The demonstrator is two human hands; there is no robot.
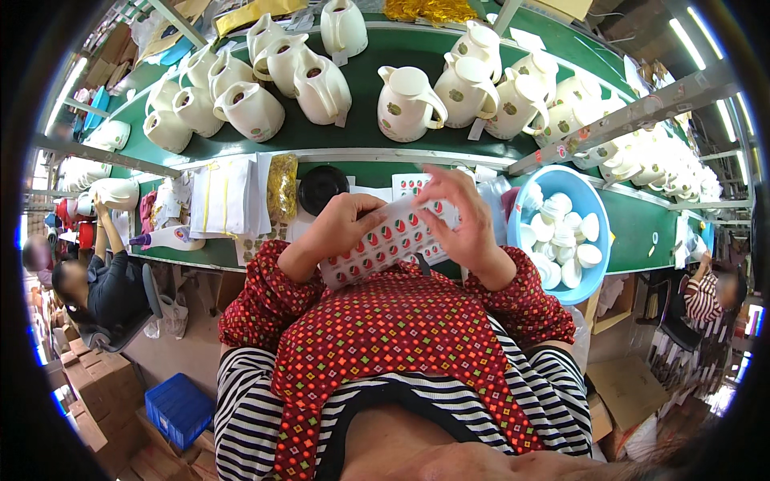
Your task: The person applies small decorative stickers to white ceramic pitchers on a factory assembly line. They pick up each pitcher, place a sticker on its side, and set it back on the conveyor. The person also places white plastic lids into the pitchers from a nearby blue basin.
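Note:
A sheet of small red and green stickers (388,243) is tilted in front of my body, above the near edge of the table. My left hand (341,228) pinches its left part between thumb and fingers. At the sheet's right end is my right hand (464,215), its thumb over the printed side and its fingers curled close by; the fingertips are slightly blurred. Whether a single sticker is lifted between them cannot be made out. Beyond the sheet stand cream-white jugs with handles (407,104), some bearing a round emblem on the side.
A light blue basin (603,264) of white round lids (588,227) sits to my right. Leftward are a black round dish (323,189), stacked papers (226,196) and a white bottle with a purple nozzle (172,238). A metal post (626,116) crosses at right. Co-workers sit at both sides.

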